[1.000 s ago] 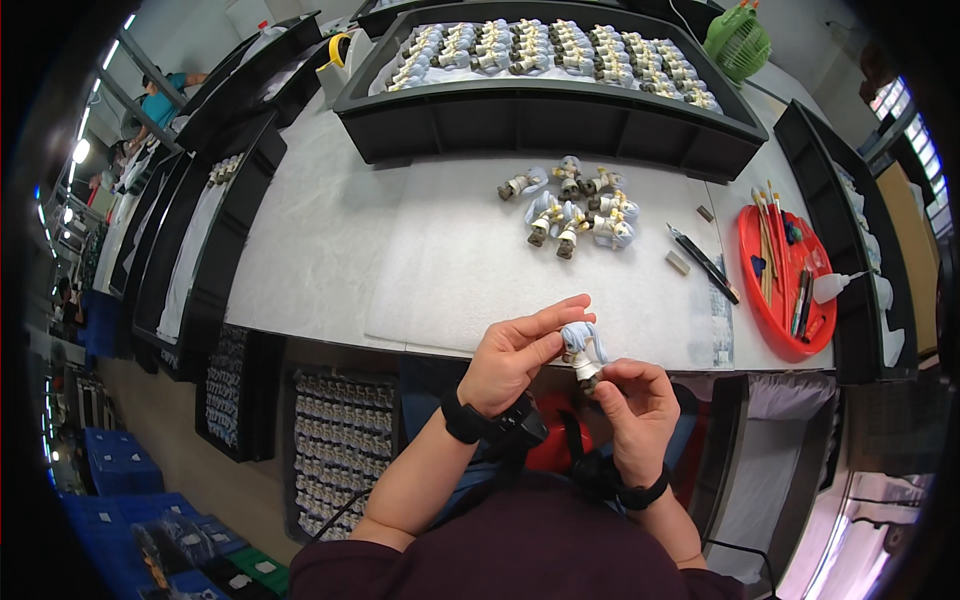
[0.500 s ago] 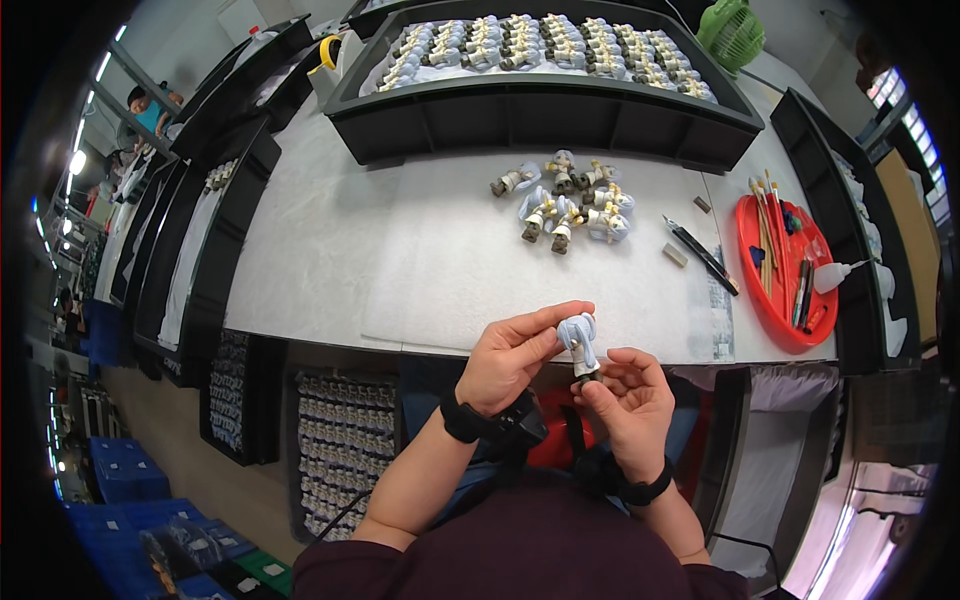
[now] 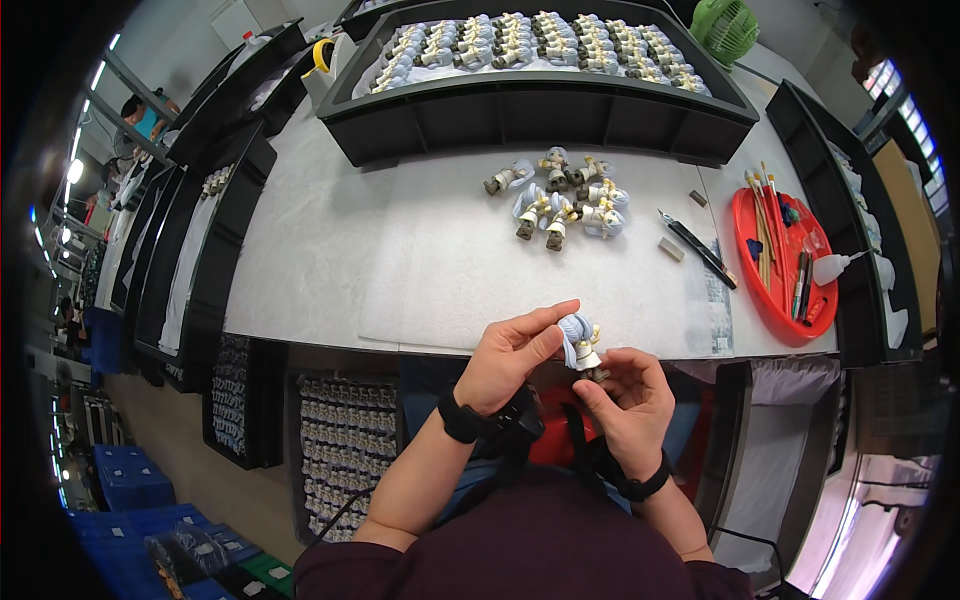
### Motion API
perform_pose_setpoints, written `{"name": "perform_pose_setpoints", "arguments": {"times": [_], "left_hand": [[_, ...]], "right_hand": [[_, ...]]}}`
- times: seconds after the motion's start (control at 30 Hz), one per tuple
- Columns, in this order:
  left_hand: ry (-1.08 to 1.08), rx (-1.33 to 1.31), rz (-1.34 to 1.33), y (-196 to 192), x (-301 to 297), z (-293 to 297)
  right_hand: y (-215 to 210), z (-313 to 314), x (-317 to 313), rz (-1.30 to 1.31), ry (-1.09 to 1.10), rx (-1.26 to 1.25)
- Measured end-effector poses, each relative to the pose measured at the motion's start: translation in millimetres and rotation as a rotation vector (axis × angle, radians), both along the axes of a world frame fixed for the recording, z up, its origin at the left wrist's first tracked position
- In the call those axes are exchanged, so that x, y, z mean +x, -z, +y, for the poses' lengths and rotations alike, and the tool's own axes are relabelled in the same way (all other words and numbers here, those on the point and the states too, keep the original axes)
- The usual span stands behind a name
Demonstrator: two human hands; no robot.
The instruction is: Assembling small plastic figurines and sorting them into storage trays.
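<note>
Between my two hands is a small figurine [image 3: 586, 352] with pale blue hair, a white outfit and dark feet, held upright with a slight tilt just off the table's front edge. My left hand [image 3: 510, 357] pinches it by the hair and head. Around its feet close the thumb and fingers of my right hand [image 3: 633, 397]. Beyond the hands, a loose cluster of similar figurines [image 3: 556, 208] lies on the white table [image 3: 430, 260], some on their sides.
A black crate [image 3: 530, 125] holding rows of figurines spans the table's back. On the right sit a black craft knife [image 3: 698, 249], grey blocks [image 3: 671, 249] and a red tray [image 3: 752, 285] of brushes and pens. A green fan [image 3: 726, 30] stands behind. Below left is another filled crate [image 3: 348, 450].
The figurine has turned about its upright axis, so its yellow-trimmed side now shows. Both hands keep their grip in nearly the same place, and the view has shifted slightly.
</note>
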State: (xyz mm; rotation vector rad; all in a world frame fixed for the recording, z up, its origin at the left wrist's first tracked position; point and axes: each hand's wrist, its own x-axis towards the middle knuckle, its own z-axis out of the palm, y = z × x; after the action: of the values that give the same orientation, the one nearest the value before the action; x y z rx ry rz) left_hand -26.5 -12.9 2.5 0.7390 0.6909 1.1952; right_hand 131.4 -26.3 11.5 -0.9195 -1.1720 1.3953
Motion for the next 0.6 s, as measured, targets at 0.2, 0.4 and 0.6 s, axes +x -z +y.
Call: {"name": "perform_pose_setpoints", "arguments": {"times": [0.2, 0.4, 0.6], "left_hand": [[-0.027, 0.042, 0.084, -3.2, -0.2, -2.3], [-0.036, 0.084, 0.083, -7.8, -1.1, -0.5], [0.094, 0.154, 0.334, -19.2, 11.1, 2.8]], "right_hand": [[2.8, -1.5, 1.7, -0.015, -0.022, -0.014], [1.7, 3.8, 10.5, 0.149, -0.057, -0.099], [0.3, 12.4, 28.7, 0.143, -0.245, -0.147]]}}
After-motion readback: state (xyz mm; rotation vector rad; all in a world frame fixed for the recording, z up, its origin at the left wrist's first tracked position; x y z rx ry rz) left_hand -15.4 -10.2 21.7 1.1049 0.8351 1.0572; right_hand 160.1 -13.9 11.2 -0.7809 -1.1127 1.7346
